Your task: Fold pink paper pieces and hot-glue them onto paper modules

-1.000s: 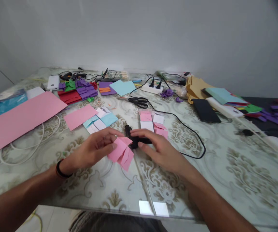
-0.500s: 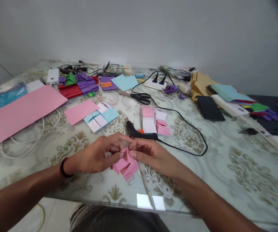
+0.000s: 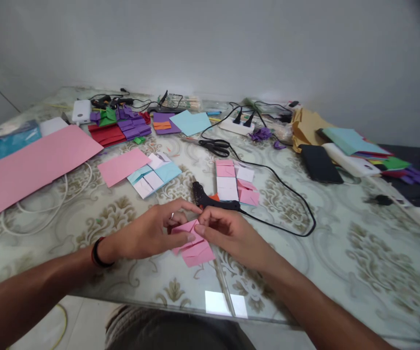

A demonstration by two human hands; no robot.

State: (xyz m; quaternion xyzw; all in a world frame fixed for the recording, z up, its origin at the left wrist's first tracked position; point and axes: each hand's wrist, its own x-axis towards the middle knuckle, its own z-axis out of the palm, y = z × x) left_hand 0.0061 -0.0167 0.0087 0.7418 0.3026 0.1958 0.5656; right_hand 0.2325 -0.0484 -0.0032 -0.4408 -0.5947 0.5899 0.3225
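- Pink paper (image 3: 199, 253), folded into flaps, between the two hands and just in front of the fingertips, off the table (image 3: 290, 291) or on it: hard to tell from this angle.
- To the right of the left hand (image 3: 151, 233) and to the left of the right hand (image 3: 236, 236); touched by both, so neither clearly nearer.
- Roughly square, with no clear long axis; one corner up at the right fingertips, lower flap pointing toward the wearer.
- Left hand: thumb flat on top, pressing; forefinger stretched toward the right fingertips, other fingers partly hidden.
- Right hand: thumb and curled fingers pinching the top corner.
- Just beyond the right fingertips: glue gun (image 3: 213, 200), cord (image 3: 286, 190) looping out to the right; behind it, pink-and-white squares (image 3: 226, 188).
- Beyond the left hand: blue-and-white squares (image 3: 168, 175).
- Toward the wearer: table's front edge, near. Widest room right of the right forearm.
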